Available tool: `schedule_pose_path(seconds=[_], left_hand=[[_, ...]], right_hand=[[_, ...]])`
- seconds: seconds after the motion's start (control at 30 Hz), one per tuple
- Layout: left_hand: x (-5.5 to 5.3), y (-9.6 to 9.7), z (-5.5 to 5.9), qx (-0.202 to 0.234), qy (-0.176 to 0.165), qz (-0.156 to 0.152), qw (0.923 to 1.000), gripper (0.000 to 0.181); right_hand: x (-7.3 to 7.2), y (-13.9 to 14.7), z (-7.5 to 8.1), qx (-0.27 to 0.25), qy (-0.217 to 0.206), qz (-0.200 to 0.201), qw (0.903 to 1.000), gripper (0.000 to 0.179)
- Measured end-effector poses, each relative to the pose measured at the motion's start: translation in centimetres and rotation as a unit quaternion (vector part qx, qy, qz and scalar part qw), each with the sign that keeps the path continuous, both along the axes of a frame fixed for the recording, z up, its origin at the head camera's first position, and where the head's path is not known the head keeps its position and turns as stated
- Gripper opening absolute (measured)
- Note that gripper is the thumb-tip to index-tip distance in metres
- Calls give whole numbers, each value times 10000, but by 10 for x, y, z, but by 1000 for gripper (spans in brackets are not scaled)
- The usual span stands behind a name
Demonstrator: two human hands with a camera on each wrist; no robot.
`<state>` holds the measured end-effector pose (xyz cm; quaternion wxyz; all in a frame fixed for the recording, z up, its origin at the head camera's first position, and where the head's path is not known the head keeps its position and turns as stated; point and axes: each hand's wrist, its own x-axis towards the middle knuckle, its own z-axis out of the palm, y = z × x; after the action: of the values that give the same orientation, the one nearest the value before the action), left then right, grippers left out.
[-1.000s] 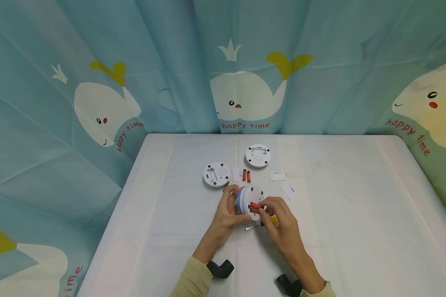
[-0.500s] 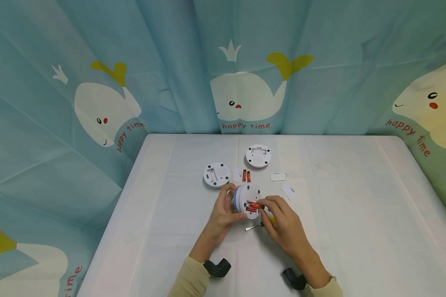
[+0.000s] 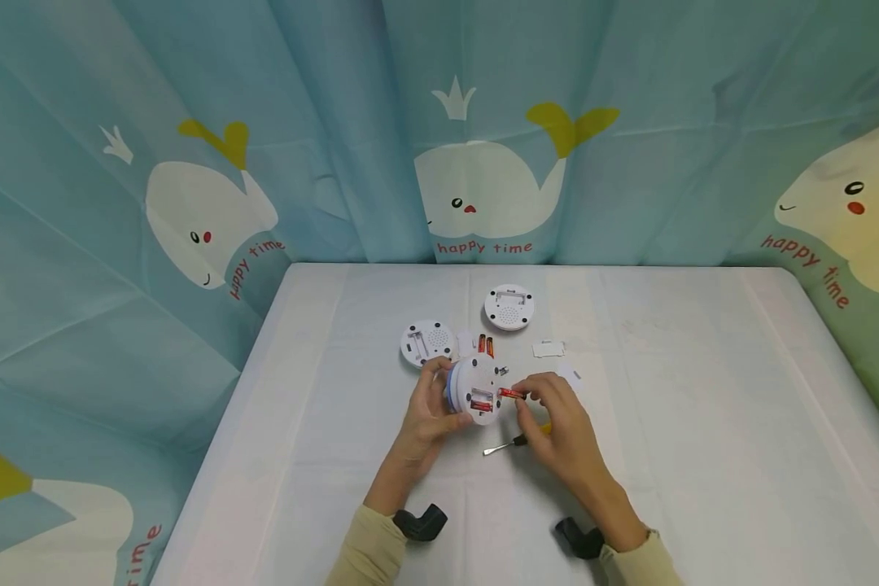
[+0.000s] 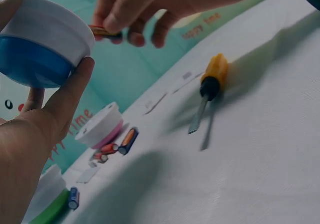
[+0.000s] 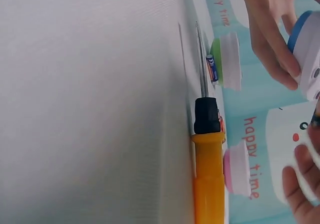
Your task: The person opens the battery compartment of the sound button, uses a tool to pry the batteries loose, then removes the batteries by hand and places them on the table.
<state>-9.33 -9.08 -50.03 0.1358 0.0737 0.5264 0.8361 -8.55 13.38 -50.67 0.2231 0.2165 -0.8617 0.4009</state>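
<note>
My left hand (image 3: pixel 421 423) grips a round white device with a blue rim (image 3: pixel 473 376), held above the table with its underside facing right. In its open compartment lies one red battery (image 3: pixel 481 405); the slot beside it is bare. My right hand (image 3: pixel 562 427) pinches another red battery (image 3: pixel 511 393) between thumb and fingers, just right of the device. In the left wrist view that battery (image 4: pixel 102 32) shows at the device's edge, partly covered by fingers. Under the right hand lies a screwdriver with a yellow handle (image 4: pixel 215 72).
Two similar white devices lie farther back, one pink-based (image 4: pixel 102 126), one green-based (image 4: pixel 47 204), with compartments uncovered. Two red batteries (image 3: pixel 486 345) lie between them. White covers (image 3: pixel 548 348) are to the right. A small shiny object (image 3: pixel 503 371) shows beside the held device.
The left hand has moved the device leftward and slightly up. The battery in my right fingers has come away from the compartment, leaving one battery inside.
</note>
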Motion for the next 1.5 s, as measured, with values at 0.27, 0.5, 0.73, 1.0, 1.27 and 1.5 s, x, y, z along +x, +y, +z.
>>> schedule_pose_path(seconds=[0.27,0.5,0.73,1.0,1.27,1.5], left_hand=[[-3,-8,0,91,18,172,9998,75],[-5,-13,-1,130,7,202,9997,72],[-4,-14,-2,158,6,155,9998,73],[-4,-14,-4,92,-38,126,9999,75],[-4,-13,-4,87,-45,98,9999,75],[-3,-12,-3,121,-114,102,9998,76]], right_hand=[[-11,-2,-2,263,-593,-871,9941,20],[-21,-5,-2,701,-1364,-1286,9798,12],[-31,-8,-3,956,-2172,-1367,9618,13],[-39,-8,-4,1383,-2374,-1400,9513,11],[-44,-8,-5,1658,-2428,-1390,9456,10],[-46,-4,-6,1768,-2242,-1320,9492,9]])
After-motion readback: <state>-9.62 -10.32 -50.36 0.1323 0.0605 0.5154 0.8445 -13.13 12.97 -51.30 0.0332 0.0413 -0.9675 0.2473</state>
